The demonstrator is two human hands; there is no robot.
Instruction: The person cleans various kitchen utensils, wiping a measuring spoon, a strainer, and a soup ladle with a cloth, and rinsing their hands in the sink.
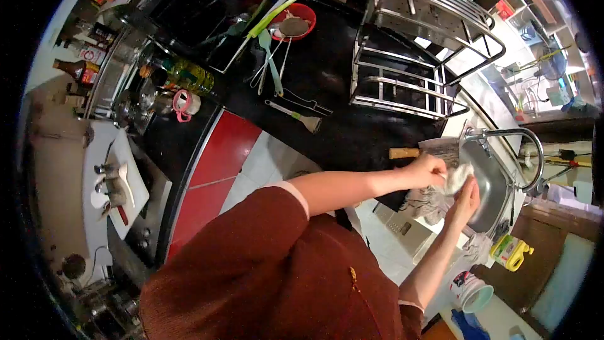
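Pinching a pale, crumpled cloth (457, 180) between your two hands, you hold it at the sink's near edge, partly overlapping the basin in this view. Your left hand (429, 172) is on the side away from the sink (494, 204), its fingers bent and drawn together on one end of the cloth. Your right hand (464, 201) comes in along the sink's near side, fingertips closed against the cloth's other end; the exact contact there is partly hidden by your own fingers. The cloth's longer stretch seems to run from your left fingertips toward the sink, though its bunched shape makes the axis hard to judge. Both hands are about equally near it, and neither shows a gap to it. Just outside the sink, below your left hand, a greyish cloth (425, 206) hangs loosely. On the counter beside the sink lies a broad blade (441, 147), its wooden handle (403, 153) pointing away from the basin, near your left hand. The tap (538, 151) arches over the sink's far side.
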